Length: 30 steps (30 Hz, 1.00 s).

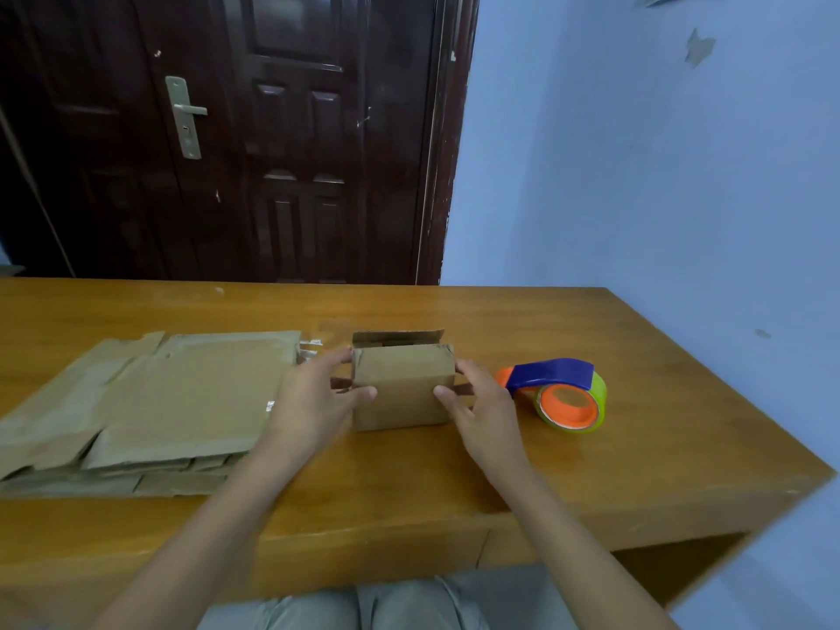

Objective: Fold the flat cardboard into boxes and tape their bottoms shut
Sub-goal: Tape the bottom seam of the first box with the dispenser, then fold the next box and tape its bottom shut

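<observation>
Small brown matt cardboard box [403,387] at centre; creased matt flat cardboard stack [136,402] at left; glossy orange-and-blue plastic tape dispenser [557,393] at right; smooth, shiny varnished wooden table [409,484].

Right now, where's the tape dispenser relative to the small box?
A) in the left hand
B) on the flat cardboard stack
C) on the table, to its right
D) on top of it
C: the tape dispenser lies on the table right of the box, just beyond the right hand.
</observation>
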Each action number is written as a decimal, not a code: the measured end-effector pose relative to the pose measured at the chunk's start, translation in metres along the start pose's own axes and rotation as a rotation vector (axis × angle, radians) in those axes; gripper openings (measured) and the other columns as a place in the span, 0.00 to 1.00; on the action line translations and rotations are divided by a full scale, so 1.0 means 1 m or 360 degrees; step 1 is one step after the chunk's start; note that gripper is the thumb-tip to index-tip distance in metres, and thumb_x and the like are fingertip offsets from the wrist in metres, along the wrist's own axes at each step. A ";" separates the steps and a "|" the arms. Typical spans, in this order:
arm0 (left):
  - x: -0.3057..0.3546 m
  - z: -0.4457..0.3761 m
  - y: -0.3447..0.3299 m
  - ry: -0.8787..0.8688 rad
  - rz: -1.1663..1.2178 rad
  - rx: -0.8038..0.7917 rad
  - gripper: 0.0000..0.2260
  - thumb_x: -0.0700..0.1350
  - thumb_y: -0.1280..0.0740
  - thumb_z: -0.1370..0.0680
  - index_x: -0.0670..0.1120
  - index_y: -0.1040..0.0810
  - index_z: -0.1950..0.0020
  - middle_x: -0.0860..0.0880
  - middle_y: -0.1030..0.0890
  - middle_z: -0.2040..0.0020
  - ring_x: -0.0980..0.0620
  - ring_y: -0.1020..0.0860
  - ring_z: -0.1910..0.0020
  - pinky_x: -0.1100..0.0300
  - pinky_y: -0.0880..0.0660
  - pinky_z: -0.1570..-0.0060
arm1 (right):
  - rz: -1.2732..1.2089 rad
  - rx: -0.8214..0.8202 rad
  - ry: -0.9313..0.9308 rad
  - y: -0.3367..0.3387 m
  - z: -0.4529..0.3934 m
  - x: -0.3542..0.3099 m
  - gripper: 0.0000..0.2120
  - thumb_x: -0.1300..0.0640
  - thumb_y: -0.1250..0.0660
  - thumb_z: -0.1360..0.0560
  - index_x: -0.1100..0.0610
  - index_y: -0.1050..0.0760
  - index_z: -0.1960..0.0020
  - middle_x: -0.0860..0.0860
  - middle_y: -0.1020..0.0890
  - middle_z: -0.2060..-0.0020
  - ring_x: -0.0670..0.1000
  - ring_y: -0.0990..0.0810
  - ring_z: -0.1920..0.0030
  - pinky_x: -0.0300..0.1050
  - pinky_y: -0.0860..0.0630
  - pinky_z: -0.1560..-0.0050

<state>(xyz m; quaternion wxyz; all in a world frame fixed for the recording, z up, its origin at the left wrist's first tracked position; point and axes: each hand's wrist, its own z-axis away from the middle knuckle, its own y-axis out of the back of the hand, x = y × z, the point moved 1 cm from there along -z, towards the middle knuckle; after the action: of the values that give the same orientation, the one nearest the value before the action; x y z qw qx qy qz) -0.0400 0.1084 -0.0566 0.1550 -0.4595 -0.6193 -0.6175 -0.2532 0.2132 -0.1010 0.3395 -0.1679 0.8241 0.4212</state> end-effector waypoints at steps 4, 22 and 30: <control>0.016 -0.043 0.009 -0.0074 -0.0450 -0.0115 0.19 0.51 0.19 0.27 0.51 0.18 0.38 0.49 0.15 0.42 0.49 0.18 0.48 0.57 0.20 0.53 | 0.0219 -0.0011 -0.0028 -0.007 -0.026 0.003 0.29 0.34 0.36 0.22 0.46 0.27 0.25 0.44 0.16 0.38 0.43 0.17 0.48 0.52 0.15 0.47; 0.000 -0.128 -0.012 -0.0075 -0.0371 0.0006 0.25 0.54 0.19 0.29 0.51 0.17 0.34 0.47 0.15 0.40 0.48 0.18 0.46 0.53 0.20 0.48 | 0.0190 0.0106 -0.0173 -0.042 -0.102 0.024 0.24 0.41 0.34 0.18 0.40 0.33 0.24 0.44 0.18 0.34 0.52 0.18 0.37 0.57 0.14 0.47; 0.003 -0.116 -0.002 -0.0107 -0.0304 -0.0175 0.29 0.51 0.18 0.28 0.52 0.22 0.28 0.48 0.19 0.31 0.46 0.21 0.35 0.50 0.22 0.37 | 0.0366 -0.0084 -0.0269 -0.028 -0.106 0.003 0.21 0.46 0.32 0.17 0.45 0.29 0.25 0.49 0.17 0.37 0.52 0.18 0.38 0.52 0.16 0.45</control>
<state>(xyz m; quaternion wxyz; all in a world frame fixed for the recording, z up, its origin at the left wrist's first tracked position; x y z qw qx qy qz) -0.0869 0.0047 -0.0333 0.0491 -0.4268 -0.6302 -0.6467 -0.2842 0.1113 -0.0753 0.3526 -0.0451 0.7950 0.4916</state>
